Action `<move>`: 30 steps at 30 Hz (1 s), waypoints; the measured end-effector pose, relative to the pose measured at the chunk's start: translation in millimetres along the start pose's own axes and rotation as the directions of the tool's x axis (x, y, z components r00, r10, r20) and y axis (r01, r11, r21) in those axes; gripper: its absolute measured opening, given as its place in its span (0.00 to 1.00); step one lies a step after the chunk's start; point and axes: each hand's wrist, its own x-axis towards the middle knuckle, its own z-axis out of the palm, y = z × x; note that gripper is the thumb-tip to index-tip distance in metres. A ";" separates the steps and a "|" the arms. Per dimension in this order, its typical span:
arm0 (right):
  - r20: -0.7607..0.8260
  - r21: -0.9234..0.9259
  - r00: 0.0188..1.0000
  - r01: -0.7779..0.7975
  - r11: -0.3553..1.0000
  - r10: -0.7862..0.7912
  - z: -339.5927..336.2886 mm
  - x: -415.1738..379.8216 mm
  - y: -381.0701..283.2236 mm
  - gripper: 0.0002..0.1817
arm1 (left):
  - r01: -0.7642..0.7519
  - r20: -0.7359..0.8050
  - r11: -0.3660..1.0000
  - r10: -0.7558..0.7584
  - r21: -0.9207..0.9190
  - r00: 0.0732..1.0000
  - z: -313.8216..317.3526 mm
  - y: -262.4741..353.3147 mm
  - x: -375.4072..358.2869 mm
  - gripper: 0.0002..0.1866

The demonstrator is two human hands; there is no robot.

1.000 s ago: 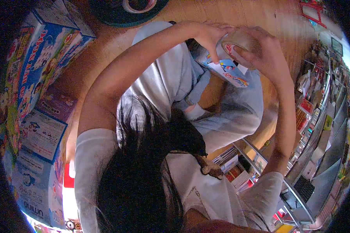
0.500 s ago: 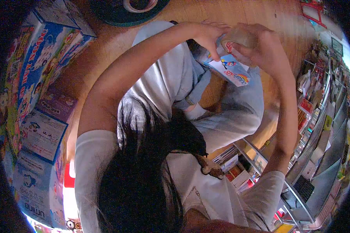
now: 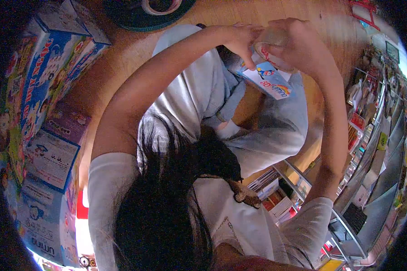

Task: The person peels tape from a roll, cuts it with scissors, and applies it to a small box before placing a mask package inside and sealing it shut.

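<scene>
My right hand (image 3: 303,47) is wrapped round a roll of packing tape (image 3: 271,38), with the thumb across its inner side. Just below the roll is a light blue printed box (image 3: 269,81) with a cartoon figure and colourful lettering. At the box's upper left, my left hand (image 3: 244,44) grips it, the thumb on the near face and the other fingers partly hidden. The roll lies close over the box's upper part; whether tape is stuck to it cannot be made out.
My crossed legs in pale trousers (image 3: 276,131) lie under the hands on a wooden floor (image 3: 239,13). Large printed cartons (image 3: 45,86) stand at the left. A dark round object (image 3: 122,13) with a tape roll (image 3: 163,7) sits ahead. Stocked shelves (image 3: 371,180) line the right.
My right hand has shifted slightly upward and tilted with the tape roll. The left hand and the box have hardly moved.
</scene>
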 end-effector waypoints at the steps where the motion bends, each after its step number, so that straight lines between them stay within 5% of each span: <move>1: 0.078 -0.030 0.996 -0.045 0.998 0.048 -3.9 2.5 -3.4 0.21 | 0.002 0.006 1.000 -0.002 -0.005 1.000 0.0 0.2 0.4 0.55; 3: 0.226 -0.102 0.963 -0.127 0.987 0.147 -13.6 7.8 -10.4 0.25 | -0.015 -0.053 0.999 0.013 -0.030 0.999 7.4 -6.5 2.8 0.55; 6: 0.078 -0.142 0.997 0.022 0.990 -0.011 -6.0 10.5 2.0 0.25 | -0.041 -0.070 0.996 0.035 -0.076 0.997 14.1 -14.5 5.2 0.53; 9: 0.142 -0.231 0.988 -0.020 0.973 0.054 -7.0 18.5 -2.8 0.24 | 0.006 -0.031 1.000 -0.007 -0.029 0.999 4.6 -4.5 -1.0 0.52; 15: 0.361 -0.180 0.868 -0.295 0.938 0.342 -32.0 32.7 -31.6 0.19 | -0.034 -0.037 0.996 0.031 -0.086 0.999 12.1 -14.4 4.4 0.48; 18: 0.228 -0.197 0.938 -0.219 0.956 0.262 -21.1 30.2 -18.3 0.20 | -0.026 -0.019 0.996 0.025 -0.084 1.000 7.6 -10.2 1.5 0.42; 21: 0.289 -0.290 0.952 -0.015 0.957 0.102 -25.8 38.2 -10.6 0.21 | -0.030 0.067 0.994 0.037 -0.109 0.997 7.1 -10.4 0.7 0.38; 24: 0.222 -0.103 0.966 -0.114 0.988 0.134 -19.6 39.9 1.6 0.22 | 0.002 0.140 0.999 0.006 -0.053 0.990 6.0 -8.0 1.8 0.37; 27: 0.364 -0.027 0.928 -0.074 0.997 0.079 -15.0 52.2 1.7 0.22 | 0.034 0.106 0.996 -0.025 -0.087 0.994 -1.0 -1.4 -7.6 0.34; 30: 0.286 -0.067 0.955 -0.058 0.996 0.075 -15.6 49.6 -5.5 0.22 | 0.080 0.053 0.996 -0.078 -0.038 0.996 -1.8 2.9 -13.8 0.34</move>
